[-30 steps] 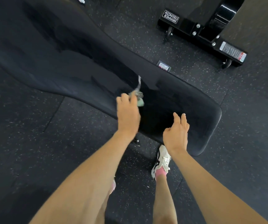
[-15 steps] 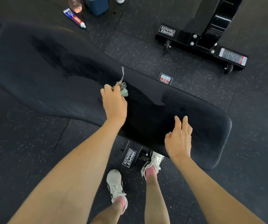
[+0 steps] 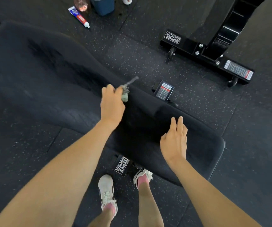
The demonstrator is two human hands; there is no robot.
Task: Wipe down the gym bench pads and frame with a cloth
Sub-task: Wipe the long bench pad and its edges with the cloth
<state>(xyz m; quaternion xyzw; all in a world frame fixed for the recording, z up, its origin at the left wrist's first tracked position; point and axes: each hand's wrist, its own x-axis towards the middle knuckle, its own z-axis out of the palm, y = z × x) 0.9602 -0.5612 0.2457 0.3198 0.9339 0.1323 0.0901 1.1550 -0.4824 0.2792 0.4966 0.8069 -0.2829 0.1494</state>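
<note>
My left hand (image 3: 112, 105) is closed round a small bunched greenish cloth (image 3: 125, 95), pressed on the black bench pad (image 3: 46, 82) near its far edge, about mid-length. A frayed strand sticks out past the fingers. My right hand (image 3: 174, 141) is open, fingers straight, flat on the pad's nearer end, holding nothing. Bench frame foot (image 3: 121, 164) shows below the pad, beside my shoes (image 3: 106, 190). A tube (image 3: 78, 17) lies on the floor (image 3: 148, 63) beyond.

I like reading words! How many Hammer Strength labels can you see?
2. One label is on the black frame foot at upper right; another label is under the bench pad, near the shoes. Others may be hidden.
</note>
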